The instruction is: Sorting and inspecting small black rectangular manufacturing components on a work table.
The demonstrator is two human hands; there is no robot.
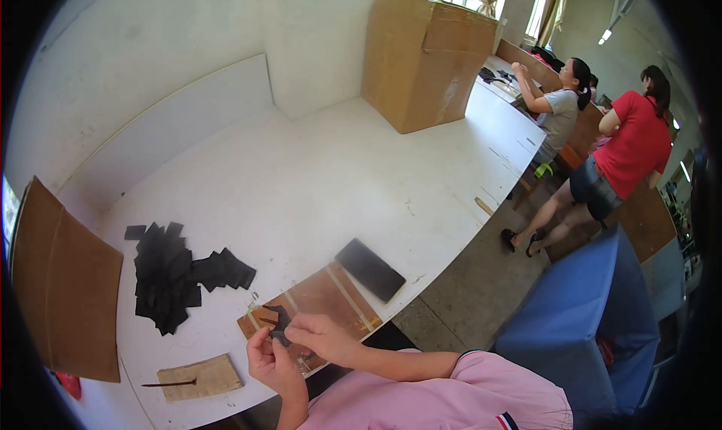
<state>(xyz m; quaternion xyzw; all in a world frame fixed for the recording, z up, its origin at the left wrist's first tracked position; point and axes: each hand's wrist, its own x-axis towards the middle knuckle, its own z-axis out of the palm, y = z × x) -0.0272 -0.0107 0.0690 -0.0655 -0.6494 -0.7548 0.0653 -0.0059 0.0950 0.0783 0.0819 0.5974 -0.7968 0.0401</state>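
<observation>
My left hand pinches a small dark piece of material between thumb and fingers. From the right, my right hand meets it with fingers closed on the same piece, partly covering it. Both hands are over the near edge of a brown board with pale strips across it. On the board's left end, beside my fingers, is a small brown block with dark material next to it. A heap of flat black rectangular pieces lies farther left on the white table.
A dark rectangular slab lies by the board's far right corner. A thin brown stick rests on a cardboard piece at near left. Cardboard boxes stand at left and back. Two people are at right, beyond a blue bin.
</observation>
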